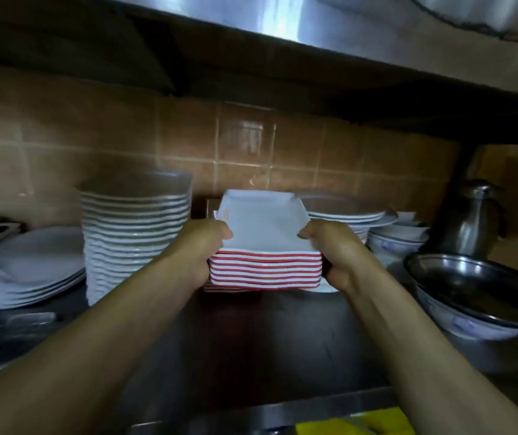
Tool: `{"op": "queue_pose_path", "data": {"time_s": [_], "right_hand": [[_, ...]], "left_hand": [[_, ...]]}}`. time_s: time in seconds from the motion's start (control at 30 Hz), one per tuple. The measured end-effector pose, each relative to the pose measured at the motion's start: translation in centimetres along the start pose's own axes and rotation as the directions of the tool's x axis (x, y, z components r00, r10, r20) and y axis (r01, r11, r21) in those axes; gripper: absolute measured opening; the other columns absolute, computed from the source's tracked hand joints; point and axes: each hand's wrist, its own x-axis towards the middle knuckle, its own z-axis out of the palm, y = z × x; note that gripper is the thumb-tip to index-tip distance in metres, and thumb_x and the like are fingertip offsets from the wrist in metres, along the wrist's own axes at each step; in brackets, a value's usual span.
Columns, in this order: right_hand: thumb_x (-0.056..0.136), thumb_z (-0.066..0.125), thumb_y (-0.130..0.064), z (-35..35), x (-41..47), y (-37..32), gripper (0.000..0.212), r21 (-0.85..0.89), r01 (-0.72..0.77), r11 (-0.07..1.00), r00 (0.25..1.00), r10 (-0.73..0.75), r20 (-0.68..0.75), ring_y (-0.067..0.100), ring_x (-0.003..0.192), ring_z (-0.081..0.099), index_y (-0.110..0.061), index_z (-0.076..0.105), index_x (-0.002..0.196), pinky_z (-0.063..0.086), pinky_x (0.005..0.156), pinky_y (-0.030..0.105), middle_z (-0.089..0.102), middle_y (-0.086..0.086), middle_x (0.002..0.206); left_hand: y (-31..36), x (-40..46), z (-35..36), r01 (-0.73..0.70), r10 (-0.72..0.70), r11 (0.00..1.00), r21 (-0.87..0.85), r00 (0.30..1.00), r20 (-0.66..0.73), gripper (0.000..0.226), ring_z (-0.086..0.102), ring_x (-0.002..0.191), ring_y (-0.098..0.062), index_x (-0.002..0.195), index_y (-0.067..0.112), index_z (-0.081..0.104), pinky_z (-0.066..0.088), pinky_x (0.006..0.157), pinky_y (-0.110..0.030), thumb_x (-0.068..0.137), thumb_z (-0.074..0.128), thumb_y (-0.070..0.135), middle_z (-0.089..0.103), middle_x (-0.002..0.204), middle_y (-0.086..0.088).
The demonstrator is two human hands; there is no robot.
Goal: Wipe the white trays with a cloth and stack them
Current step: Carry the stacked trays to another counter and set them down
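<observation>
A stack of several square white trays with red edges (264,270) is in the middle of the dark steel shelf. My left hand (199,249) grips the stack's left side, thumb over the top tray's rim. On the right side my right hand (334,251) grips it the same way. The top tray's white inside (264,221) faces up and holds nothing. A yellow cloth (355,423) lies at the bottom edge of the view, below the shelf lip.
A tall pile of white plates (135,233) stands left of the trays, with flat white plates (31,268) further left. Right are stacked plates (348,216), patterned bowls (396,241), a steel bowl (477,287) and a metal jug (474,221). A steel shelf (283,23) hangs overhead.
</observation>
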Motion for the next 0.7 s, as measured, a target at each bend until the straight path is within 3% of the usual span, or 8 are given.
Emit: {"op": "queue_pose_path", "data": {"time_s": [0.07, 0.13, 0.27, 0.4, 0.57, 0.7], "right_hand": [[0.087, 0.047, 0.002, -0.3, 2.2, -1.3, 0.015, -0.004, -0.009, 1.000, 0.999, 0.009, 0.050, 0.022, 0.054, 0.057, -0.002, 0.060, 0.081, 0.046, 0.053, 0.025, 0.062, 0.009, 0.061], [0.088, 0.046, 0.001, 0.0, 4.4, -2.2, 0.015, -0.005, -0.021, 1.000, 0.996, 0.021, 0.082, 0.022, 0.054, 0.055, -0.003, 0.057, 0.080, 0.045, 0.051, 0.025, 0.059, 0.010, 0.063], [0.087, 0.046, 0.003, 1.2, 7.6, -2.6, 0.017, -0.027, -0.029, 0.999, 0.994, 0.032, 0.103, 0.023, 0.056, 0.050, -0.006, 0.053, 0.074, 0.041, 0.054, 0.026, 0.051, 0.010, 0.064], [0.086, 0.046, 0.003, 2.0, 9.3, -2.1, 0.019, -0.031, -0.047, 0.998, 0.992, 0.050, 0.117, 0.023, 0.055, 0.048, -0.008, 0.050, 0.071, 0.040, 0.055, 0.028, 0.048, 0.009, 0.063], [0.088, 0.044, 0.001, 2.5, 9.9, -1.6, 0.020, -0.041, -0.086, 0.995, 0.988, 0.090, 0.122, 0.022, 0.054, 0.046, -0.008, 0.048, 0.071, 0.038, 0.052, 0.026, 0.047, 0.009, 0.062], [0.089, 0.043, 0.001, 2.5, 10.1, -1.5, 0.019, -0.035, -0.111, 0.993, 0.986, 0.114, 0.122, 0.022, 0.054, 0.047, -0.007, 0.048, 0.072, 0.039, 0.052, 0.026, 0.047, 0.010, 0.063]], "left_hand": [[1.3, 0.9, 1.2, -0.053, 0.052, 0.999, -0.012, 0.998, -0.032, 0.015, 0.057, 0.062, -0.025, 0.080, 0.000, 0.058, 0.044, 0.059, -0.028, 0.088, 0.045, -0.004, 0.060, 0.071, -0.014], [2.4, 1.7, 2.0, -0.067, 0.068, 0.998, 0.021, 0.995, -0.075, 0.027, 0.050, 0.039, -0.016, 0.063, 0.005, 0.047, 0.040, 0.046, -0.020, 0.088, 0.043, -0.004, 0.050, 0.046, -0.007], [3.5, 3.3, 2.5, -0.041, 0.051, 0.997, 0.071, 0.988, -0.147, 0.032, 0.042, 0.021, -0.013, 0.059, 0.006, 0.040, 0.035, 0.030, -0.013, 0.090, 0.040, -0.002, 0.041, 0.029, -0.003], [3.6, 4.8, 2.1, 0.005, 0.015, 0.994, 0.112, 0.984, -0.177, 0.028, 0.043, 0.020, -0.013, 0.064, 0.005, 0.042, 0.039, 0.028, -0.018, 0.092, 0.040, 0.001, 0.042, 0.027, -0.002], [3.2, 6.2, 1.7, 0.031, -0.004, 0.990, 0.135, 0.980, -0.197, 0.026, 0.044, 0.022, -0.013, 0.064, 0.007, 0.044, 0.040, 0.045, -0.022, 0.090, 0.043, 0.002, 0.043, 0.029, -0.002], [3.2, 6.6, 1.8, 0.046, -0.020, 0.989, 0.139, 0.983, -0.182, 0.026, 0.048, 0.031, -0.018, 0.064, 0.007, 0.044, 0.042, 0.039, -0.020, 0.090, 0.043, 0.001, 0.046, 0.033, -0.004]]}}
